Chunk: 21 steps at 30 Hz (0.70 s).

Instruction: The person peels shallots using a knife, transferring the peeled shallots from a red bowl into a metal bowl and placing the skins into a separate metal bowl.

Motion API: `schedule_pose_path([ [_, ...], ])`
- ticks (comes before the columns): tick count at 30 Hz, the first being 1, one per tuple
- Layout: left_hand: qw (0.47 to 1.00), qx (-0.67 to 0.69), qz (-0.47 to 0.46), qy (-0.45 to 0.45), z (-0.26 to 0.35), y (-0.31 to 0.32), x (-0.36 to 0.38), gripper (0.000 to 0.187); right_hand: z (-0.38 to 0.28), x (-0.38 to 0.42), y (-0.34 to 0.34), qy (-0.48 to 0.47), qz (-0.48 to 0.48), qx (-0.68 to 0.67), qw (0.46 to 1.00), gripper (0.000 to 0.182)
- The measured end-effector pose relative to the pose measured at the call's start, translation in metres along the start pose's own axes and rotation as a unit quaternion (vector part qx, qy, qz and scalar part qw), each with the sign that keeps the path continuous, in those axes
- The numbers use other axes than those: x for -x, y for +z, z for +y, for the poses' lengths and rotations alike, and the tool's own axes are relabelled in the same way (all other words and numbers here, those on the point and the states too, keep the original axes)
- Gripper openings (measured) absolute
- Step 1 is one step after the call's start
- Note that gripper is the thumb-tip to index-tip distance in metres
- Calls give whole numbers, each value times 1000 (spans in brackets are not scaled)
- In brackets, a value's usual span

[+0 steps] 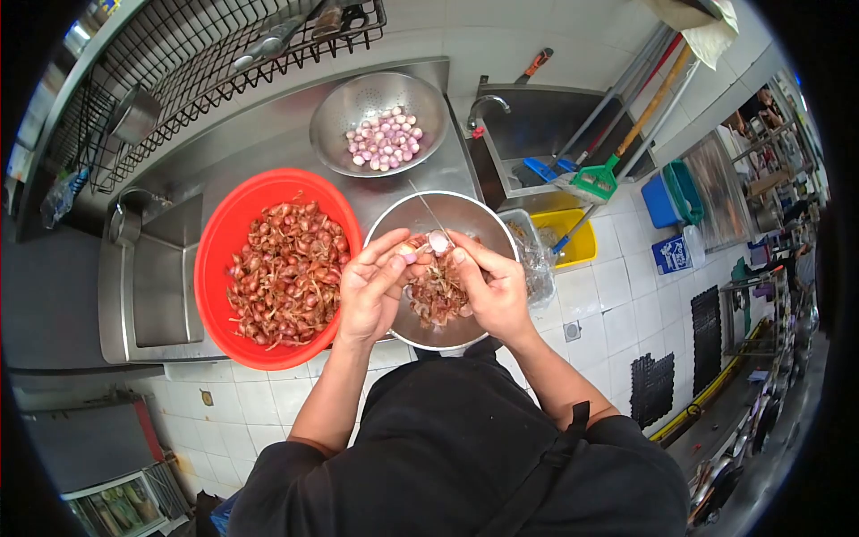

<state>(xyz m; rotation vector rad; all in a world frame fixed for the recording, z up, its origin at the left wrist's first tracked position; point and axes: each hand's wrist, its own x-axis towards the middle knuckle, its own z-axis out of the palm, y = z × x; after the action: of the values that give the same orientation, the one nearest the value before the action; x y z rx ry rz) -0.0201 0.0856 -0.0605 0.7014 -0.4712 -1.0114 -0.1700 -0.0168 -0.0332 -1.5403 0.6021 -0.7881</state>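
Observation:
Over a steel bowl holding loose brown-red shallot skins, my two hands work close together. My left hand pinches a partly peeled shallot between thumb and fingers. A small knife is in my right hand, its thin blade pointing up and away to the left; the handle is hidden by my fingers. At my right fingertips shows a pale round piece, which I cannot identify for certain. Unpeeled shallots fill a red basin on the left. Peeled shallots lie in a steel colander behind the bowl.
A steel sink is at the left, and another sink with a tap stands at the back right. A wire rack hangs above. Brooms and a yellow bin are to the right, beside a clear plastic bag.

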Motion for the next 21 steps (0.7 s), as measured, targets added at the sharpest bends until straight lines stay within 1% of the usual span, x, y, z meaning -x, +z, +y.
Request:
schedule_pose_path([
  [2,999,25,9,-19,0,-2,0,35,1,0,-2,32,24,-6,999,30],
  [3,999,25,9,-18,0,-2,0,35,3,1,-3,32,23,-6,999,30],
  [5,999,36,19,-30,-1,-3,0,32,12,2,-5,74,51,-44,995,31],
  [6,999,36,19,-28,-1,-4,0,32,18,1,-6,73,50,-44,995,31],
  [8,999,-26,28,5,-5,-9,1,31,31,0,-8,-3,54,17,998,31],
  [9,999,-25,28,4,-7,-13,2,31,35,1,-9,-3,54,17,998,31],
  [11,998,-67,18,12,-10,-20,4,30,39,4,-12,43,-23,61,997,32],
  [12,998,-67,17,12,-10,-19,4,30,34,6,-8,44,-22,61,997,32],
  [14,996,-80,25,20,-10,-16,5,32,9,14,1,31,-64,-32,997,33],
  [15,996,-79,22,19,-12,-16,5,32,-6,14,-2,61,-111,17,992,36],
  [16,996,-81,12,30,-14,-17,5,32,-4,13,1,60,-108,18,992,36],
  [18,996,-83,1,40,-15,-15,6,32,3,10,10,-85,-103,56,990,37],
  [21,994,-92,5,60,-11,-10,6,31,-3,7,7,-73,-109,46,990,35],
])
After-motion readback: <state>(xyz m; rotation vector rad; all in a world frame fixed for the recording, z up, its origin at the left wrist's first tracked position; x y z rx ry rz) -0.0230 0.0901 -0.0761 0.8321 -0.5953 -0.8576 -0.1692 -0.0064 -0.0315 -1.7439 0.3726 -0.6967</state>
